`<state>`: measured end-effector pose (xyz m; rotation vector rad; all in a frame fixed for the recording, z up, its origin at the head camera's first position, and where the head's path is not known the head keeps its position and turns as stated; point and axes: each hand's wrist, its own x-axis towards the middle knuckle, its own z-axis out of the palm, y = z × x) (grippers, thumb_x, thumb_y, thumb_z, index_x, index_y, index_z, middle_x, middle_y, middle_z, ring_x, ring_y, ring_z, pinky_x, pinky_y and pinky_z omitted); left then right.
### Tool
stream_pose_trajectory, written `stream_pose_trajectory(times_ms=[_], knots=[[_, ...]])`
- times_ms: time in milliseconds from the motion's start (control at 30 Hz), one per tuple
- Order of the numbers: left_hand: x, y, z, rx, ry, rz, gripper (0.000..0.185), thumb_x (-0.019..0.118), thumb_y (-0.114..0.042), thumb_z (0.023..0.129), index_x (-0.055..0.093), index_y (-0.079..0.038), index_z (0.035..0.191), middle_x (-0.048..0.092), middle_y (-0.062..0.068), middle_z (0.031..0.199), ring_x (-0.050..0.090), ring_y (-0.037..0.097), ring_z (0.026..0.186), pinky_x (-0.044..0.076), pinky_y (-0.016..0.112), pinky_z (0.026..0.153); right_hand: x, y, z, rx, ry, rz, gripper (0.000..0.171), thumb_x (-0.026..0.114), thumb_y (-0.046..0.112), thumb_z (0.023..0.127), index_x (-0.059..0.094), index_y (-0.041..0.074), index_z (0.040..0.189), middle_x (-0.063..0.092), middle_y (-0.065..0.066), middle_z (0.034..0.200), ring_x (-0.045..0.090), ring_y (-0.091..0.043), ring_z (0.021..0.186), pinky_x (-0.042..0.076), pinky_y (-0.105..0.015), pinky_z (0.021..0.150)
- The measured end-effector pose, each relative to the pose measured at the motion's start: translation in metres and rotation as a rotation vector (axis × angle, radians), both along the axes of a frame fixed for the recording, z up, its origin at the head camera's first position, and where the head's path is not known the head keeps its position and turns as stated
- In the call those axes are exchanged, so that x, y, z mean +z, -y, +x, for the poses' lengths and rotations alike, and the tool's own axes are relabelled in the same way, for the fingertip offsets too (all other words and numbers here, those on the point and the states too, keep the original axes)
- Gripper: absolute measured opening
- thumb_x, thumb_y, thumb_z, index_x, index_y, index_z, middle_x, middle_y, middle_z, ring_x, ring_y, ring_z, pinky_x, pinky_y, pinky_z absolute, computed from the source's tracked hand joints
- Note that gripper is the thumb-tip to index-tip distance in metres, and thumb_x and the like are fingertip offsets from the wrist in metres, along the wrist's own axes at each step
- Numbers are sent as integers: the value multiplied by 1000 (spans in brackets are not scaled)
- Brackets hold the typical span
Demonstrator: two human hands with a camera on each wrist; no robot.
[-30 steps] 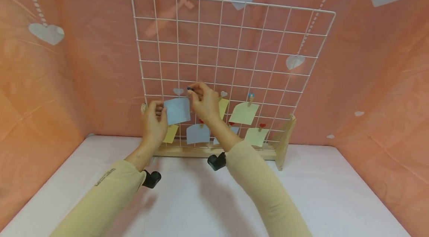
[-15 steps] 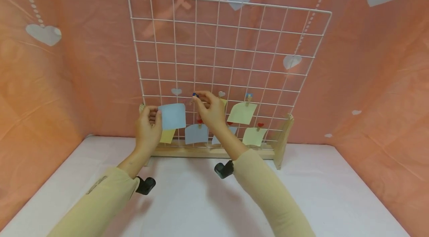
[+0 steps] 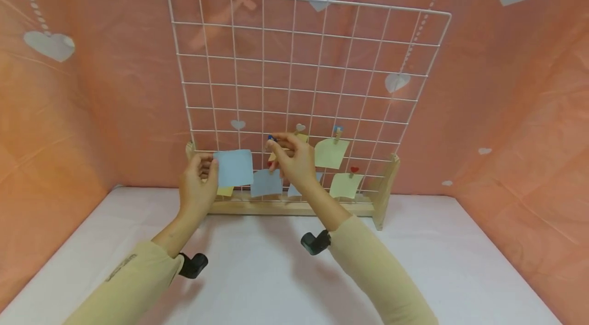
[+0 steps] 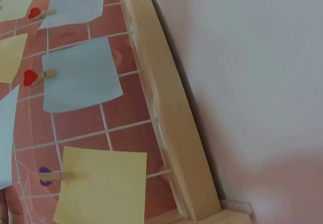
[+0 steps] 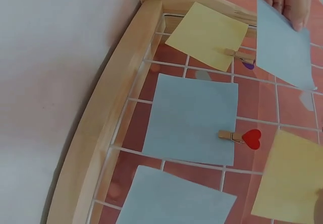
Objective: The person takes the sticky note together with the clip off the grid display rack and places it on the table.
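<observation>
Pinched in our left hand (image 3: 197, 182) was a loose blue note (image 3: 233, 167) at the grid's (image 3: 294, 59) lower left, our right hand (image 3: 294, 161) gripping a blue-tipped clip (image 3: 271, 138), so several notes hung already, this one unclipped.

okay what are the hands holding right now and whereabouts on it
The left hand pinches a blue paper note by its left edge. The right hand pinches a small blue clip at its fingertips.
</observation>
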<state>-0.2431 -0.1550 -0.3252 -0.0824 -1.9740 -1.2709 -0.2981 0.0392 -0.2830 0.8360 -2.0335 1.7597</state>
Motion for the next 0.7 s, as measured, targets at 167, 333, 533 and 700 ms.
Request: stream_pose_trajectory(times_ms=[167, 333, 533, 700], knots=[[-2, -2, 3, 1, -3, 15, 16, 53, -4, 95, 60, 8, 104, 66, 24, 88, 48, -14, 71, 41, 4, 68, -4, -8, 3, 47, -17, -9, 27, 63, 12, 93, 63, -5, 114, 70, -27, 95, 64, -12, 49, 48, -35, 39], [-3, -4, 12, -8, 7, 26, 17, 54, -3, 94, 59, 11, 104, 66, 24, 89, 49, -13, 70, 42, 3, 66, -8, -14, 9, 67, -4, -6, 26, 63, 11, 92, 63, -6, 112, 69, -28, 93, 65, -18, 48, 47, -42, 39], [0, -6, 23, -31, 23, 29, 18, 55, -5, 95, 60, 9, 105, 66, 22, 90, 51, -9, 72, 42, 4, 67, -11, -23, 14, 67, 11, -15, 24, 63, 10, 92, 63, -5, 111, 69, -28, 92, 64, -18, 47, 49, -49, 42], [3, -9, 32, -75, 35, 42, 17, 56, -5, 95, 61, 7, 105, 66, 21, 89, 51, -6, 71, 43, 5, 64, -15, -32, 17, 53, 11, -10, 23, 63, 9, 92, 64, -4, 111, 70, -26, 92, 63, -27, 48, 46, -33, 37]])
